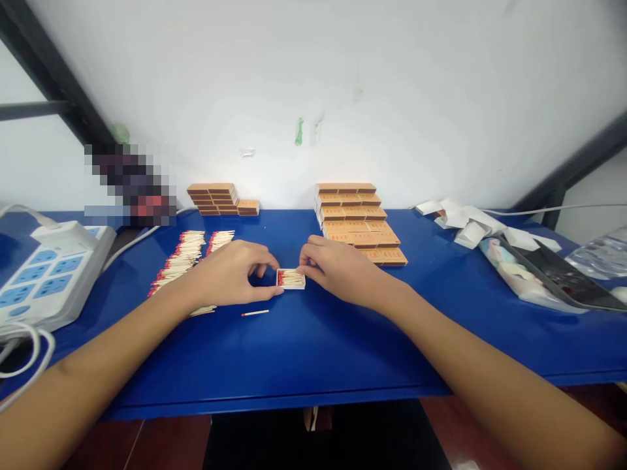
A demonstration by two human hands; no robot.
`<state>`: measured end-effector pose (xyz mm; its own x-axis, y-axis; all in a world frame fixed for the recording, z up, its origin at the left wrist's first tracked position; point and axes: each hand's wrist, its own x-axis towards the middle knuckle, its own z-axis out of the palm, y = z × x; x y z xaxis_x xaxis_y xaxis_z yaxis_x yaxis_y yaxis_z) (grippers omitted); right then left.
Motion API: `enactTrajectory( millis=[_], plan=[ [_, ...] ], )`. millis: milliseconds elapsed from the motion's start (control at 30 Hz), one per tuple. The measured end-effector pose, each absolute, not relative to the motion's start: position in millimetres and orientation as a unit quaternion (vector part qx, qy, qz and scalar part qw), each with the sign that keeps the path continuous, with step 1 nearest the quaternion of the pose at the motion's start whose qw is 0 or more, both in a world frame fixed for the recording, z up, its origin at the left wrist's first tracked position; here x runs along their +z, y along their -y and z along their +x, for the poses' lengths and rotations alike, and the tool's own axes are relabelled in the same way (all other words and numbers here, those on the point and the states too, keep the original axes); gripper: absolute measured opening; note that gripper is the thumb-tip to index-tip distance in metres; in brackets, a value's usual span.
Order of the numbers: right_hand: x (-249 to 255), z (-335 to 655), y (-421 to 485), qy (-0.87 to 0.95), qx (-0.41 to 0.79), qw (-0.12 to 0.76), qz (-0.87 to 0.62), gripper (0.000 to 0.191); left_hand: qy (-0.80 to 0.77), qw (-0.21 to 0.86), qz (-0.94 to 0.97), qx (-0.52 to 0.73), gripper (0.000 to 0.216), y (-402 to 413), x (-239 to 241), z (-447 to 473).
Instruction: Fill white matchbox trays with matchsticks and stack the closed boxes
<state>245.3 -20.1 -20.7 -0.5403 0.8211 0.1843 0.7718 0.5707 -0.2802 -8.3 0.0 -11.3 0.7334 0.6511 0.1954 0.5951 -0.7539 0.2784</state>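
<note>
A small white matchbox tray (294, 287) rests on the blue table, filled with red-headed matches (290, 278). My left hand (240, 271) curls around its left end, with the thumb at the near corner and a finger at the far one. At the right end, my right hand (336, 264) has its fingertips pinched at the tail ends of the matches, over the tray's edge. One loose match (255, 313) lies in front of my left hand. Piles of matches (183, 258) spread behind my left forearm, which partly hides them.
Matchboxes stand in a stack (213, 196) at the back left and in a stepped stack (360, 225) at the back right. Further right are white empty trays (473, 232) and a dark phone-like slab (563, 271) on a plastic bag. A power strip (44, 281) with cables occupies the left.
</note>
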Motion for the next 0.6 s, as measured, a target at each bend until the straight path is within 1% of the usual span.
enactTrajectory(
  millis=[333, 500, 600],
  plan=[
    [-20, 239, 24, 0.877, 0.084, 0.173, -0.441, 0.011, -0.339, 0.101, 0.925, 0.139, 0.032, -1, -13, -8],
    [-17, 238, 30, 0.884, 0.084, 0.159, -0.432, 0.021, -0.335, 0.101, 0.927, 0.139, 0.031, -2, -13, -9],
    [-18, 236, 32, 0.89, 0.088, 0.172, -0.412, 0.023, -0.337, 0.103, 0.926, 0.136, 0.032, -1, -12, -8]
  ],
)
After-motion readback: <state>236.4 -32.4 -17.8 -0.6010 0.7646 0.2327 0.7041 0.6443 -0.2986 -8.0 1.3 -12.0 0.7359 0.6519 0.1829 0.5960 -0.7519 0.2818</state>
